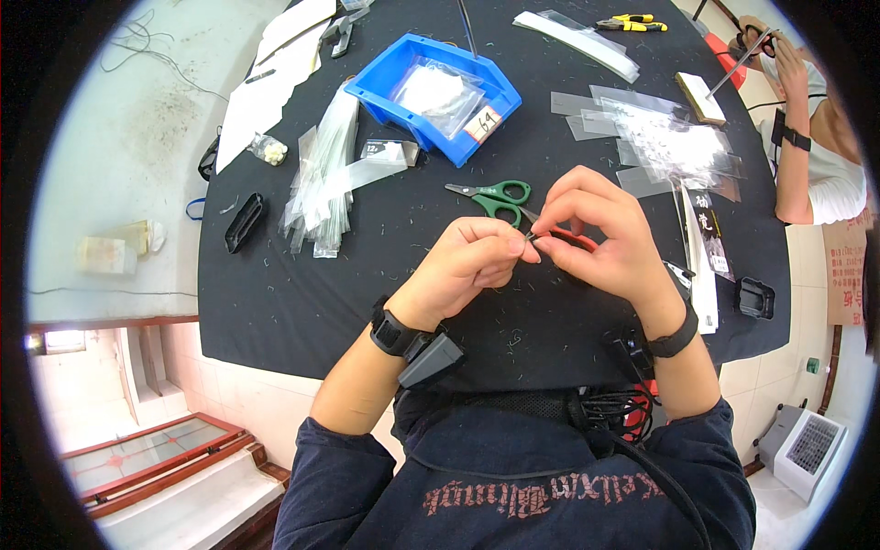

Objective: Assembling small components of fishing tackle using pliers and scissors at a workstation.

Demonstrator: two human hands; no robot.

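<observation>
Above the black cloth my two hands meet, fingertips nearly touching. My left hand (477, 261) is closed in a pinch, thumb against the curled forefinger. My right hand (605, 238) pinches from the other side, thumb and forefinger together. Something tiny and dark sits between the fingertips, too small to name. Just beyond them lie green-handled scissors (502, 194), blades pointing left. A red-handled tool (575, 240) shows partly behind my right fingers; the hand hides most of it.
A blue bin (385, 69) holding clear bags stands beyond the hands. Clear plastic strips (321, 183) lie left, and a pile of clear sheets (674, 137) right. Yellow-handled pliers (632, 24) rest at the far edge. Another person's hand (790, 69) holds scissors at far right.
</observation>
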